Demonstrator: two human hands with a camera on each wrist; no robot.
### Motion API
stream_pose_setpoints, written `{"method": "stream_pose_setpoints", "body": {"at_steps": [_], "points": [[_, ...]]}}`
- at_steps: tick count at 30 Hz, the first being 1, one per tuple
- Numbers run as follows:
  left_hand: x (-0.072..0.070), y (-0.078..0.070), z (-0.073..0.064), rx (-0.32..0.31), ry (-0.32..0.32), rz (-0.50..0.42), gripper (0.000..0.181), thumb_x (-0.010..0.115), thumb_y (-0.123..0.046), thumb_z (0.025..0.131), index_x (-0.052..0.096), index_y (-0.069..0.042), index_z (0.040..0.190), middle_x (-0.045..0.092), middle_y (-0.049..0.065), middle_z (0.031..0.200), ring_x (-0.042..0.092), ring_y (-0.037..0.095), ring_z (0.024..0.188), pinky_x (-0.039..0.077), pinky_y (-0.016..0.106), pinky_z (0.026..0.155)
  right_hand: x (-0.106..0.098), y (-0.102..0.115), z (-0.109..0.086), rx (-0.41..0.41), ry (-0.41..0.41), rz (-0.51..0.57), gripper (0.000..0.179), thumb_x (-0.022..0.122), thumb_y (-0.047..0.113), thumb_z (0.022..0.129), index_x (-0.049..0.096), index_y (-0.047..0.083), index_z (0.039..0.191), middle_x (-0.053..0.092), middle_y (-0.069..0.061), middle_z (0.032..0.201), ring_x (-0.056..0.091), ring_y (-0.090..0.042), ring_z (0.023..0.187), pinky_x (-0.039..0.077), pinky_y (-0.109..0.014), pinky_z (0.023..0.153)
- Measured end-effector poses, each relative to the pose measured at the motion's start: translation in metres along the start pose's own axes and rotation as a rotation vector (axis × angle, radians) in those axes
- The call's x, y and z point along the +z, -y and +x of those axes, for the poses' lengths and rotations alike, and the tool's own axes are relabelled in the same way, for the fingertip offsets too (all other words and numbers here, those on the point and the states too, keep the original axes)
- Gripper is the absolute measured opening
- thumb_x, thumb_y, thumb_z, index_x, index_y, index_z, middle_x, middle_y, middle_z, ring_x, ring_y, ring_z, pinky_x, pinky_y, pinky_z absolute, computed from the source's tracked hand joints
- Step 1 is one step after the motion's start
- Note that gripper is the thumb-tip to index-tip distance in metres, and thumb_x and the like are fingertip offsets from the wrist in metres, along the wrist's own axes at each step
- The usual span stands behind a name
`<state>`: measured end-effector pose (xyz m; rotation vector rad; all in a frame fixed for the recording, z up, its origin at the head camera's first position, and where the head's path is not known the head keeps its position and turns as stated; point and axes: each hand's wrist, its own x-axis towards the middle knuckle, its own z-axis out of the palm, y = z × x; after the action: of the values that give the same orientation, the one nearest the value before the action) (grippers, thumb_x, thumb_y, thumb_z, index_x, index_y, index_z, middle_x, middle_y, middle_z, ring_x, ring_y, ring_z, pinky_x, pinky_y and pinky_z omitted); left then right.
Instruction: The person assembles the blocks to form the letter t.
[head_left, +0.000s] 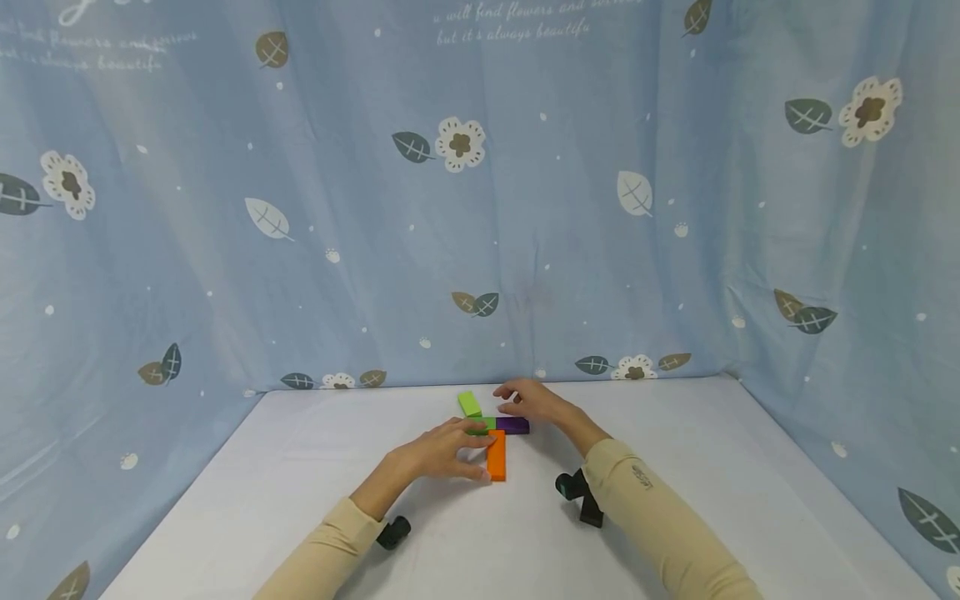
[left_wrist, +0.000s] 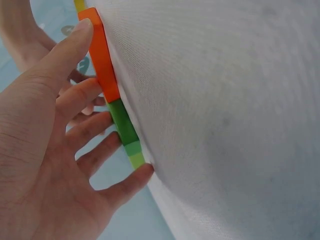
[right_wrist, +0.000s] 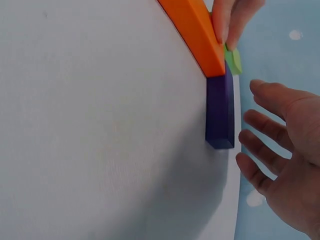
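On the white table, an orange block (head_left: 497, 457) points toward the person. Its far end meets a row made by a green block (head_left: 490, 424) and a purple block (head_left: 513, 426). Behind them a lime-green block (head_left: 469, 404) lies at an angle. My left hand (head_left: 441, 450) spreads over the left side of this group. In the left wrist view its thumb touches the orange block's near end, while the fingers reach along the orange and green blocks. My right hand (head_left: 534, 401) hovers just behind the purple block, apart from it, holding nothing, fingers loosely bent.
A blue patterned curtain (head_left: 525, 233) hangs right behind the table's back edge and down both sides. Black devices are worn at the left wrist (head_left: 393, 532) and the right wrist (head_left: 590, 504). White tabletop (head_left: 720, 467) extends around the blocks.
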<state>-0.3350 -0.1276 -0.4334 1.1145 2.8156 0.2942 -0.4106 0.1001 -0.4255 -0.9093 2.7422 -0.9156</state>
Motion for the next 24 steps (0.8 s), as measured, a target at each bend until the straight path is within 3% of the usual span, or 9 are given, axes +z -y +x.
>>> {"method": "stream_pose_setpoints", "body": {"at_steps": [16, 24], "points": [[0.001, 0.002, 0.002, 0.029, -0.004, 0.007, 0.068, 0.066, -0.057, 0.086, 0.055, -0.018, 0.141, 0.045, 0.008, 0.152, 0.041, 0.033, 0.139, 0.040, 0.053, 0.109, 0.015, 0.008, 0.013, -0.057, 0.018, -0.026, 0.030, 0.059, 0.009, 0.097, 0.065, 0.005, 0.126, 0.067, -0.014, 0.118, 0.064, -0.028, 0.107, 0.053, -0.043, 0.095], [0.000, 0.001, 0.001, 0.019, -0.002, 0.004, 0.068, 0.066, -0.057, 0.086, 0.055, -0.018, 0.141, 0.045, 0.007, 0.152, 0.042, 0.034, 0.138, 0.041, 0.055, 0.108, 0.023, 0.009, 0.017, -0.091, 0.009, -0.068, 0.031, 0.054, 0.004, 0.098, 0.066, 0.008, 0.126, 0.069, -0.011, 0.113, 0.062, -0.020, 0.095, 0.053, -0.039, 0.091]]}}
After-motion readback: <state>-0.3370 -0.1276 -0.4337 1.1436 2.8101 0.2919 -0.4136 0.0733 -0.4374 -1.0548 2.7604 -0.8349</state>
